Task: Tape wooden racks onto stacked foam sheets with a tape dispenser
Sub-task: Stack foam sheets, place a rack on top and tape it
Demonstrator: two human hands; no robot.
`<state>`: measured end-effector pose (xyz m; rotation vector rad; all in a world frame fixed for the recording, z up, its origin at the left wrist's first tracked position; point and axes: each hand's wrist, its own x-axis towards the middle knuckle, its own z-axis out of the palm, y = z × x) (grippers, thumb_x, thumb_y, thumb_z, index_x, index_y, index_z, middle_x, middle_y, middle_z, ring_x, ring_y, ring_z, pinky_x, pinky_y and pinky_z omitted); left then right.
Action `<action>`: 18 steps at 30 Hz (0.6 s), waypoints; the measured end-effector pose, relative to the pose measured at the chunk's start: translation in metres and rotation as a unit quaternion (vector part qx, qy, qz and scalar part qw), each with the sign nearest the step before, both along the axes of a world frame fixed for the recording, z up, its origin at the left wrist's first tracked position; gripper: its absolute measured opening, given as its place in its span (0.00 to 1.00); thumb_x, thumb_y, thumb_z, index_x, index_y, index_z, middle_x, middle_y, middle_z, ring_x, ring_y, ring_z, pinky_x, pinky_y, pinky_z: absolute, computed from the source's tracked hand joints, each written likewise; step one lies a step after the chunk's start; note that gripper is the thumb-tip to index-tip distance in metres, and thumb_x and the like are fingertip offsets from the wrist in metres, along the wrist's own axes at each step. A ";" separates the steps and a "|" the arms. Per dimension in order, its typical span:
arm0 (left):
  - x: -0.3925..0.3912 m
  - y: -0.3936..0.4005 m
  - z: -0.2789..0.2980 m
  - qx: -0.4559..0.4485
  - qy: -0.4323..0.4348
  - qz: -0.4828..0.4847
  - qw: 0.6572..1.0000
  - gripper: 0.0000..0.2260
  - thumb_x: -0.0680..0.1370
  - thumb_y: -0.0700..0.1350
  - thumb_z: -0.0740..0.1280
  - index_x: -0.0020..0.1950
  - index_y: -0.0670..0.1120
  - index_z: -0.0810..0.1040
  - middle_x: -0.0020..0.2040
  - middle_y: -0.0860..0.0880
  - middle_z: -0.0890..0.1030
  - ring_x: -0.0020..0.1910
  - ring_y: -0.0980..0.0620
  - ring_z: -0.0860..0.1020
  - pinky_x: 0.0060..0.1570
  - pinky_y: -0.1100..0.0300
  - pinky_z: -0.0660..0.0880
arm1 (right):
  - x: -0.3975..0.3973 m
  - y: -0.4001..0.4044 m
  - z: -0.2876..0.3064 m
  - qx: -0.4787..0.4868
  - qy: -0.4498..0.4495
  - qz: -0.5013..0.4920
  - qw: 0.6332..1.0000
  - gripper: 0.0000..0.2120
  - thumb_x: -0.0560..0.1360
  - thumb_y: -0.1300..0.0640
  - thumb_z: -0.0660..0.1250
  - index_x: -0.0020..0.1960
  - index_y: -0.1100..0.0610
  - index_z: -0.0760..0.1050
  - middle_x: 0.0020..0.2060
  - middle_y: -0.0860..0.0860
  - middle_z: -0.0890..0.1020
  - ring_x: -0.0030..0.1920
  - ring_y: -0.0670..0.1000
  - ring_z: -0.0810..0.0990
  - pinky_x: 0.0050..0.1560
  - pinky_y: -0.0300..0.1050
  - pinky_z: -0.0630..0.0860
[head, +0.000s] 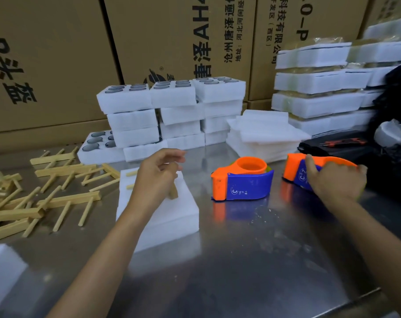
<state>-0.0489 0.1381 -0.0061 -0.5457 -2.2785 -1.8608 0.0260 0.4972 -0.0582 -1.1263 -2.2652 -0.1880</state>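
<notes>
A white stack of foam sheets [162,216] lies on the steel table in front of me. A wooden rack [173,192] rests on top of it, mostly hidden under my left hand [157,177], which hovers over it with fingers loosely curled. To the right, my right hand [332,180] grips an orange and blue tape dispenser [294,167] near the table's right side. A second orange and blue tape dispenser [243,180] stands free between the foam stack and my right hand.
Loose wooden racks [57,184] are piled at the left. Foam blocks holding dark discs [172,111] stand stacked behind, loose foam sheets [263,134] beside them, taped bundles [321,88] at the back right. Cardboard boxes [57,53] wall the rear. A black bag [392,134] sits at the right.
</notes>
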 end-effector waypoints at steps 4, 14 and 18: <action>0.000 -0.003 0.001 -0.001 -0.004 0.007 1.000 0.17 0.79 0.32 0.58 0.53 0.49 0.82 0.48 0.51 0.85 0.47 0.54 0.83 0.53 0.51 0.79 | 0.000 0.006 0.007 0.001 0.047 0.053 0.997 0.33 0.79 0.42 0.56 0.29 0.68 0.76 0.25 0.65 0.76 0.28 0.58 0.75 0.52 0.54 0.70; 0.016 -0.007 0.017 0.062 -0.040 -0.049 0.996 0.12 0.81 0.35 0.60 0.56 0.46 0.81 0.49 0.50 0.86 0.49 0.53 0.84 0.50 0.59 0.81 | 0.015 -0.076 0.073 0.065 0.328 0.260 0.906 0.29 0.80 0.46 0.54 0.27 0.62 0.71 0.21 0.62 0.71 0.25 0.61 0.71 0.30 0.44 0.58; 0.033 0.002 0.031 0.091 -0.085 -0.166 0.978 0.12 0.82 0.43 0.62 0.63 0.51 0.79 0.58 0.54 0.84 0.60 0.56 0.80 0.61 0.57 0.77 | 0.012 -0.142 0.081 0.041 0.315 0.412 0.854 0.28 0.79 0.48 0.54 0.24 0.62 0.64 0.19 0.55 0.67 0.23 0.56 0.66 0.27 0.46 0.61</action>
